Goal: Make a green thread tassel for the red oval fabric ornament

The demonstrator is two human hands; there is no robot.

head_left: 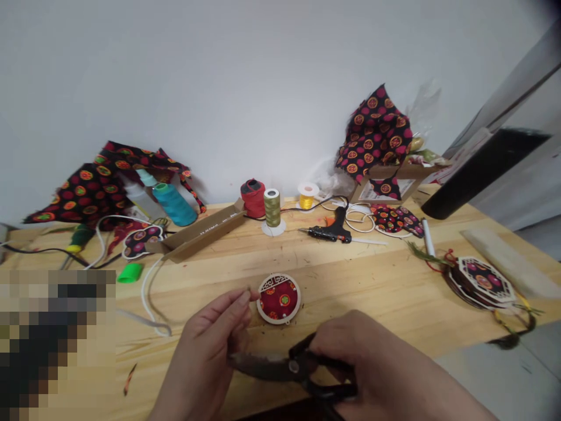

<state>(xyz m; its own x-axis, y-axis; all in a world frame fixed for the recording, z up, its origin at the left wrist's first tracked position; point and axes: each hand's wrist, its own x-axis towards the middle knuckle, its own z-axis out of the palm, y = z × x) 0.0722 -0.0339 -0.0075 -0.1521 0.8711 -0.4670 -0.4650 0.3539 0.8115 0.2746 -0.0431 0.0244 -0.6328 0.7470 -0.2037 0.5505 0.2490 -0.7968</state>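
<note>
My right hand point(350, 351) is wrapped round the black handles of a pair of scissors point(267, 368), whose blades point left. The blade tips reach in beside my left hand point(210, 345), partly hidden behind its fingers. The left thumb and forefinger are pinched together; what they hold, if anything, is too small to make out. Just past those fingertips lies a round wooden-framed ornament point(280, 301) with dark red patterned fabric and a fretwork strip along its top. Whether the fingertips touch its rim I cannot tell.
Behind stand a green thread spool point(272, 209), a red thread cone point(253, 199) and a yellow spool point(308, 197). A black glue gun point(331, 228) lies right of them, a long cardboard box point(205, 231) left. Octagonal framed pieces point(486, 283) are stacked near the right edge.
</note>
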